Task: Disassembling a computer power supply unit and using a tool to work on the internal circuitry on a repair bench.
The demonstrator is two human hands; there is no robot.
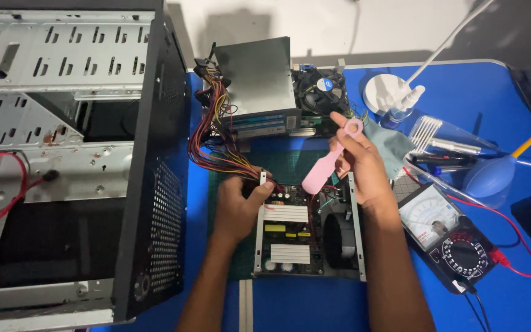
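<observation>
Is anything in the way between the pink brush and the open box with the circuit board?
Nothing visible. The right hand holds the pink brush right over the open power supply; the left hand grips its left edge.

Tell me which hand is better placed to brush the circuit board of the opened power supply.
The right hand: it already holds the pink brush above the circuit board. The left hand grips the supply's metal edge.

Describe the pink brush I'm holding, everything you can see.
The pink brush looks like plastic, with a ring-shaped loop at the handle's top end and a wider paddle-like head below. It tilts diagonally, head down-left over the open power supply board. The right hand grips its handle; bristles aren't visible.
</observation>
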